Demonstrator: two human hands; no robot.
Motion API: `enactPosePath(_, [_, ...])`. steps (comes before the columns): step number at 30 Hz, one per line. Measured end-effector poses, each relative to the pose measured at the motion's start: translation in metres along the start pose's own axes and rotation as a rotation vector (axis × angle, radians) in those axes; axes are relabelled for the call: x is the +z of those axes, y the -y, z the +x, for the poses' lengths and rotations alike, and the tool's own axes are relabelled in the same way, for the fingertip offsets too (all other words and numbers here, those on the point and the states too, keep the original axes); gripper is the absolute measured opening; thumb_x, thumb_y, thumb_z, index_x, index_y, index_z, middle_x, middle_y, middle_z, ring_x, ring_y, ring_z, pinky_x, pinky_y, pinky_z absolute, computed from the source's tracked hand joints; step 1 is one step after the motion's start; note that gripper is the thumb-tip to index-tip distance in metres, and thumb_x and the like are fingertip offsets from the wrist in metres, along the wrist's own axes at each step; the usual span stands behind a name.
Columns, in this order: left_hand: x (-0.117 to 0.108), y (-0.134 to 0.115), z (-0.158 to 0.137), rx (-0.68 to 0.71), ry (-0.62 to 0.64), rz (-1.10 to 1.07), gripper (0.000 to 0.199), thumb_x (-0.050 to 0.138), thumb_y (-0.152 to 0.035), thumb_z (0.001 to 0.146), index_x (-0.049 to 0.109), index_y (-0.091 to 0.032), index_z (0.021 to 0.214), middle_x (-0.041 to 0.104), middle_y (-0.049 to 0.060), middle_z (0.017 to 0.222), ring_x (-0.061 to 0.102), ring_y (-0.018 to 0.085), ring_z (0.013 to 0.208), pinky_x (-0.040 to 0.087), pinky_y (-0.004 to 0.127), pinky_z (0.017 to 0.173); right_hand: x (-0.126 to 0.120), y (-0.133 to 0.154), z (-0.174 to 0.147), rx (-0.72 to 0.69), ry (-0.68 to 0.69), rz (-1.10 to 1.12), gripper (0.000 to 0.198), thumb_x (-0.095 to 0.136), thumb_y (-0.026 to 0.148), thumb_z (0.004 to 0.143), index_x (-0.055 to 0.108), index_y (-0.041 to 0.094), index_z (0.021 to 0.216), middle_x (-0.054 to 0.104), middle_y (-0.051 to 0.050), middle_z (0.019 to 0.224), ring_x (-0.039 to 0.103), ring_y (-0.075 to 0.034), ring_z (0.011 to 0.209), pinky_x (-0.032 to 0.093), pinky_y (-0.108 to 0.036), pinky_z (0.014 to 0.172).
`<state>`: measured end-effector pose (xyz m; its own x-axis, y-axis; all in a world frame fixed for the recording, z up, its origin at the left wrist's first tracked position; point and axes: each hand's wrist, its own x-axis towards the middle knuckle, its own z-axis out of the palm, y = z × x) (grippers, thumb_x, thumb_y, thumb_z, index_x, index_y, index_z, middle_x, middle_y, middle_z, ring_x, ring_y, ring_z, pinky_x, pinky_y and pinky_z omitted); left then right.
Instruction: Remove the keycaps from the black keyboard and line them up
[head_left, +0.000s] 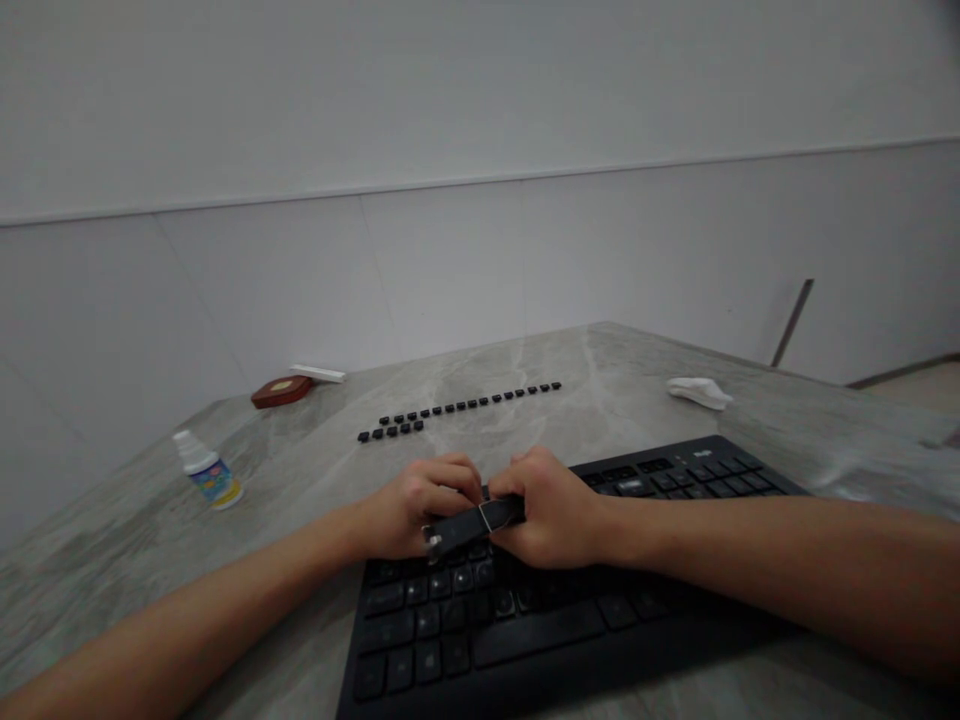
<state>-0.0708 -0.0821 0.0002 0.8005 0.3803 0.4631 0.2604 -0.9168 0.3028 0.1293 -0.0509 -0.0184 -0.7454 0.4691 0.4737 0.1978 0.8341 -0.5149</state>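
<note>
A black keyboard (540,640) lies tilted before me, with several keycaps off and bare key sockets showing in its left part. My right hand (544,510) is closed round a black keycap puller (461,530), a flat bar with metal wire at its middle and a metal tip at its left end. Beside it, my left hand (420,505) rests over the keyboard's upper left, fingers curled in; what they pinch, if anything, is hidden. Beyond my hands, small black keycaps (471,404) stand in a long row, with a shorter row (391,432) in front.
A white spray bottle (208,470) with a colourful label stands at the left. Farther back lie a reddish-brown case (281,391) and a white strip-like object (319,374). A crumpled white cloth or tissue (697,392) is at the right. A pale wall (450,270) rises behind the table.
</note>
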Motion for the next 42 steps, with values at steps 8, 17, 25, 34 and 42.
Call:
enactPosePath(8, [0.0038,0.0025,-0.0007,0.009,-0.038,0.015,0.027,0.049,-0.029,0.097,0.069,-0.014,0.086,0.067,0.01,0.08,0.059,0.019,0.083,0.051,0.033,0.074,0.003,-0.0018,-0.0007,-0.13,-0.017,-0.174,0.023,0.06,0.02,0.066,0.048,0.017,0.047,0.038,0.006,0.041,0.027,-0.008,0.042,0.03,-0.026,0.049])
enactPosePath(17, [0.0047,-0.0001,0.0015,0.017,-0.052,0.041,0.021,0.053,-0.025,0.095,0.067,-0.014,0.084,0.066,0.008,0.076,0.059,0.018,0.079,0.052,0.034,0.073,0.0013,-0.0015,-0.0001,-0.265,0.004,-0.257,0.018,0.056,0.02,0.064,0.048,0.019,0.048,0.05,0.003,0.042,0.038,-0.01,0.04,0.037,-0.03,0.058])
enactPosePath(25, [0.0057,0.0023,0.0,0.047,-0.064,0.054,0.016,0.057,-0.02,0.092,0.066,-0.014,0.081,0.065,0.008,0.076,0.058,0.018,0.079,0.052,0.033,0.072,0.0046,-0.0068,-0.0006,-0.369,-0.038,-0.298,0.011,0.054,0.018,0.057,0.046,0.019,0.049,0.05,0.003,0.04,0.043,-0.011,0.039,0.032,-0.03,0.056])
enactPosePath(34, [0.0047,-0.0005,0.0016,0.064,-0.046,0.099,0.019,0.054,-0.021,0.094,0.064,-0.015,0.079,0.064,0.007,0.075,0.058,0.018,0.078,0.052,0.033,0.071,0.0042,-0.0062,-0.0011,-0.393,-0.032,-0.364,0.012,0.054,0.02,0.058,0.046,0.02,0.048,0.049,0.003,0.04,0.044,-0.012,0.039,0.031,-0.031,0.054])
enactPosePath(42, [0.0047,0.0018,-0.0002,0.073,-0.032,0.081,0.018,0.05,-0.021,0.095,0.063,-0.015,0.084,0.065,0.008,0.077,0.058,0.018,0.079,0.051,0.032,0.071,0.0022,-0.0035,0.0011,-0.242,-0.021,-0.204,0.017,0.059,0.017,0.059,0.047,0.018,0.047,0.042,0.005,0.041,0.035,-0.008,0.041,0.031,-0.028,0.053])
